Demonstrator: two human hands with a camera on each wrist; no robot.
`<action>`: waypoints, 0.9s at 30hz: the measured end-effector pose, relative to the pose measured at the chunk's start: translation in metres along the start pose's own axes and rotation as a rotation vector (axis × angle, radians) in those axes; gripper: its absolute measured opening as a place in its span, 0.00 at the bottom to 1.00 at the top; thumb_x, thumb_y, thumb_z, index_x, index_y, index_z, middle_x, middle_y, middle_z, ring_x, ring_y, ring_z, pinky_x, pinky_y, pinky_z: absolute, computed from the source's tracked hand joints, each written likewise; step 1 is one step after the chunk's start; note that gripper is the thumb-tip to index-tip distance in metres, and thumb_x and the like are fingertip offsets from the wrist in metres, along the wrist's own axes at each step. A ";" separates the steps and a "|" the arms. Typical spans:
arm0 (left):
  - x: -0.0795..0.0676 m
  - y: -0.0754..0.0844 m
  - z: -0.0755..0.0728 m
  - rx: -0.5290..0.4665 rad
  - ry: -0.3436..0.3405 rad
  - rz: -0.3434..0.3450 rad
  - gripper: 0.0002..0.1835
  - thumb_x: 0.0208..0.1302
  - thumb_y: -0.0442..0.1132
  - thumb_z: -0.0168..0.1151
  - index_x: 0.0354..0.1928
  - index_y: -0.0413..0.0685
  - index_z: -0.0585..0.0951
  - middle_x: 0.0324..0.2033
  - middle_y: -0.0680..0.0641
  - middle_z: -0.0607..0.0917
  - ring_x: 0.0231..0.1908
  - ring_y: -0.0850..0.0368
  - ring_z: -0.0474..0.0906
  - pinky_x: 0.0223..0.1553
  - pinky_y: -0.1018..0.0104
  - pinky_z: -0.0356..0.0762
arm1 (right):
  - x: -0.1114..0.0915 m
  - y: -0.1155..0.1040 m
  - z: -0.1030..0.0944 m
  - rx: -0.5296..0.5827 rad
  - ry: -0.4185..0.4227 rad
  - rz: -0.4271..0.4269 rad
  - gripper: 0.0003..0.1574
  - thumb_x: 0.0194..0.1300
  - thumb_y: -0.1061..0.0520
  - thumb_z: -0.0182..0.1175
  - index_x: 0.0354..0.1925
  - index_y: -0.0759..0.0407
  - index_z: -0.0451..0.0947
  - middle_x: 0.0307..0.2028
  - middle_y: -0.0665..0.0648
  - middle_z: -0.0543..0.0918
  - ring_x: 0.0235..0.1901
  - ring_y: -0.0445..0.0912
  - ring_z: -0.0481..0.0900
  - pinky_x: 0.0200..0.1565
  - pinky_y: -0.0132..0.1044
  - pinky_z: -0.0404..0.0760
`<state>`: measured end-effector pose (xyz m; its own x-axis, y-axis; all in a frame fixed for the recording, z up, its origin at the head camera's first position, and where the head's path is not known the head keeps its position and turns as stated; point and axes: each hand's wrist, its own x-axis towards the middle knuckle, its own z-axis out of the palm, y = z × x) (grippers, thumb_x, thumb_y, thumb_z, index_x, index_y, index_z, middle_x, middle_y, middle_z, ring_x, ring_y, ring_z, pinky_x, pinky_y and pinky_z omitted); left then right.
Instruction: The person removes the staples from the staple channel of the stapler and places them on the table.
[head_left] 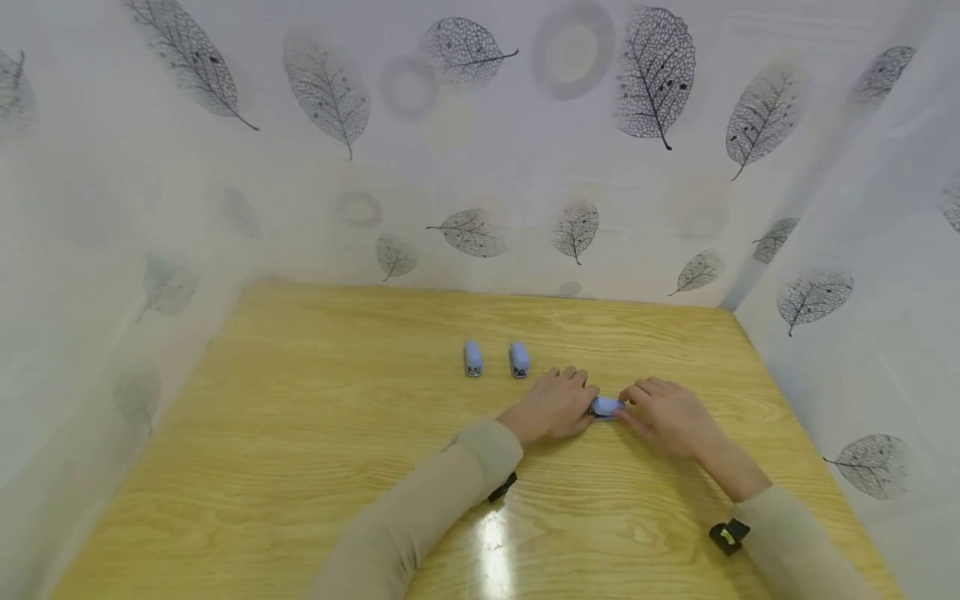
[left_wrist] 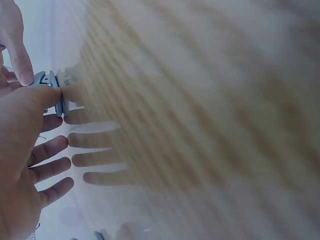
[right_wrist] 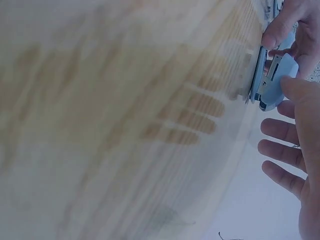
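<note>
A small light-blue stapler point(head_left: 606, 407) sits low at the tabletop, lengthwise between both hands. My left hand point(head_left: 553, 404) pinches its left end between thumb and index finger, the other fingers spread apart in the left wrist view. On the right end, my right hand point(head_left: 670, 414) holds the stapler between thumb and forefinger. In the right wrist view the stapler point(right_wrist: 280, 82) shows its top arm and base parted at an angle, with the right thumb on the top arm. Fingers hide both ends of it in the head view.
Two more light-blue staplers, one on the left point(head_left: 472, 358) and one on the right point(head_left: 519, 359), stand side by side farther back on the wooden table point(head_left: 337, 392). A pale leaf-patterned curtain point(head_left: 510, 150) encloses the table's back and sides.
</note>
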<state>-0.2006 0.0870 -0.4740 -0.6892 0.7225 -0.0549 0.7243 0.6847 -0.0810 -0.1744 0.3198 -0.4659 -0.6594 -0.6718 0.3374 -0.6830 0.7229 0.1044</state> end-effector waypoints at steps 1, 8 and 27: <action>0.001 0.000 0.000 0.002 -0.001 -0.002 0.24 0.80 0.63 0.51 0.66 0.60 0.77 0.59 0.53 0.81 0.60 0.58 0.78 0.60 0.61 0.79 | 0.000 0.001 0.000 -0.004 -0.003 0.005 0.16 0.56 0.53 0.78 0.41 0.56 0.85 0.36 0.54 0.88 0.34 0.49 0.86 0.37 0.45 0.87; 0.010 0.002 0.000 -0.028 -0.008 -0.032 0.23 0.80 0.63 0.50 0.66 0.62 0.76 0.59 0.53 0.79 0.59 0.58 0.76 0.60 0.61 0.78 | 0.000 0.007 0.003 0.033 -0.027 0.071 0.17 0.60 0.51 0.77 0.44 0.57 0.85 0.37 0.54 0.86 0.32 0.47 0.85 0.34 0.43 0.85; 0.012 0.001 0.005 -0.071 0.032 -0.071 0.23 0.80 0.64 0.50 0.64 0.62 0.76 0.58 0.52 0.79 0.57 0.58 0.76 0.60 0.59 0.78 | 0.005 0.011 0.019 0.210 0.022 0.101 0.17 0.62 0.53 0.77 0.48 0.53 0.85 0.39 0.48 0.84 0.34 0.39 0.81 0.35 0.37 0.83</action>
<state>-0.2087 0.0960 -0.4803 -0.7389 0.6735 -0.0196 0.6737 0.7388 -0.0133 -0.1912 0.3212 -0.4807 -0.7224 -0.5923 0.3568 -0.6657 0.7352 -0.1274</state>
